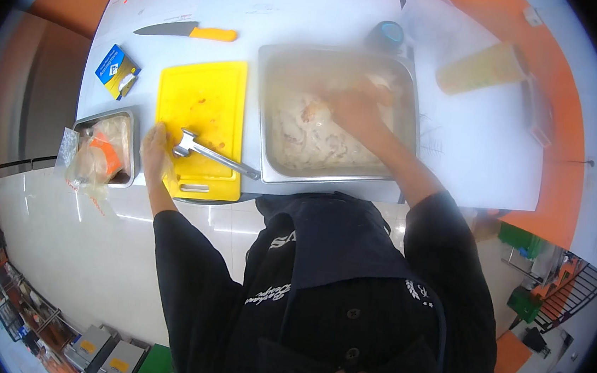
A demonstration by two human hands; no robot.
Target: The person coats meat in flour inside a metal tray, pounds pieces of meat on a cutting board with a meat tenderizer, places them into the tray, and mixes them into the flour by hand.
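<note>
My right hand (354, 113) reaches into a deep metal pan (264, 151) and touches pale, coated pieces that look like raw meat (310, 138). Haze blurs that area, and its fingers are partly hidden in the mixture. At the left edge of a yellow cutting board (204, 93) is my left hand (153, 149), its fingers stretched along the side and clear plastic around it. A metal meat mallet (216, 156) lies slantwise across the board, head near my left hand and handle end by the pan. Small scraps dot the board.
Beyond the board lies a knife with a yellow handle (212, 34). A blue and yellow box (117, 71) and a small metal tray (129, 172) holding a plastic bag (106, 152) are left. Behind the pan stands a dark round container (386, 34); a yellowish container (483, 68) is right.
</note>
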